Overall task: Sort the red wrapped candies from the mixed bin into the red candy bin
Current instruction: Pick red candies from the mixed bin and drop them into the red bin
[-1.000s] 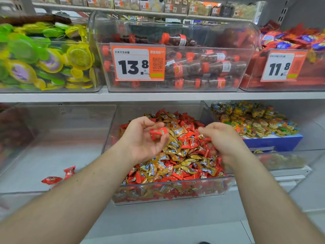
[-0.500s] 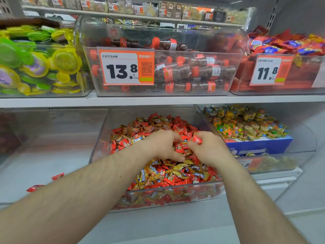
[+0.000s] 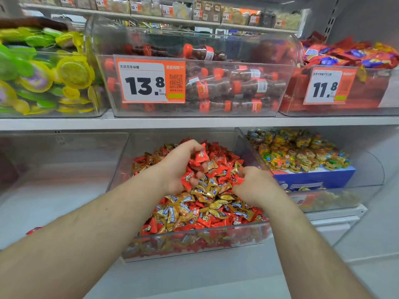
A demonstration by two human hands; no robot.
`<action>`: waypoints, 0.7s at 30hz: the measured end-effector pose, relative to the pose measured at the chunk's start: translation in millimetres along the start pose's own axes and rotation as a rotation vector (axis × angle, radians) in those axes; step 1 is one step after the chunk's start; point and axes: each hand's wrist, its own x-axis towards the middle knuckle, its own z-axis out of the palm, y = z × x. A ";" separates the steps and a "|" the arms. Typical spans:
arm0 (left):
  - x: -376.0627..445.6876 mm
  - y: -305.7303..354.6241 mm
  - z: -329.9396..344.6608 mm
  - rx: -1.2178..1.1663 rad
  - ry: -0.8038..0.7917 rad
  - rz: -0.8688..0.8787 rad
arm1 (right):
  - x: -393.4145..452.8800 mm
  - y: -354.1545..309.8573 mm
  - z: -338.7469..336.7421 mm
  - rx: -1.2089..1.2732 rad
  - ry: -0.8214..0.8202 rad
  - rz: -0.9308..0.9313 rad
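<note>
Both hands are over the mixed bin (image 3: 194,238), a clear plastic tub with a low front wall, heaped with small crinkly foil-wrapped candies in red and gold. The left hand (image 3: 181,167) is raised slightly above the heap, its fingers curled round a clutch of red candies (image 3: 195,165) — one sits at the fingertips near the top, others are bunched against the palm, their twisted wrapper ends sticking out. The right hand (image 3: 254,186) lies lower, knuckles up, fingers bent down into the pile; red wrappers show at its fingertips, but whether it actually grips one cannot be told. The gold candies (image 3: 207,190) are thickest in the middle of the heap between and below the two hands.

To the left stands the red candy bin (image 3: 64,147), another clear tub with a pale smooth floor; a single red piece (image 3: 34,229) peeks out above the left forearm near its front edge.

To the right, a clear bin holds round, shiny multicoloured sweets (image 3: 302,152) on a blue box (image 3: 313,178). On the shelf above, a clear bin of little bottle-shaped packs (image 3: 228,85) carries an orange price tag (image 3: 151,80) — 13.8 — with green and yellow round cups (image 3: 43,72) to its left.
</note>
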 end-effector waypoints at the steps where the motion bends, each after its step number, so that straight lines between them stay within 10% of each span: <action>1: -3.3 0.4 -1.5 -0.120 -0.040 -0.034 | 2.5 -0.6 3.0 -0.040 -0.010 0.011; 7: -22.4 -0.6 -2.2 -0.272 -0.075 -0.108 | 8.0 0.5 16.2 -0.092 0.052 0.040; 11: -38.3 3.5 -18.3 -0.252 -0.056 -0.079 | -4.1 3.8 6.8 0.480 0.095 -0.027; 16: -72.7 13.7 -45.8 -0.357 -0.127 -0.051 | -38.5 -25.9 -11.7 1.443 -0.393 0.048; 21: -112.7 16.0 -82.2 -0.484 -0.135 0.041 | -70.8 -83.1 -6.5 1.562 -0.657 0.061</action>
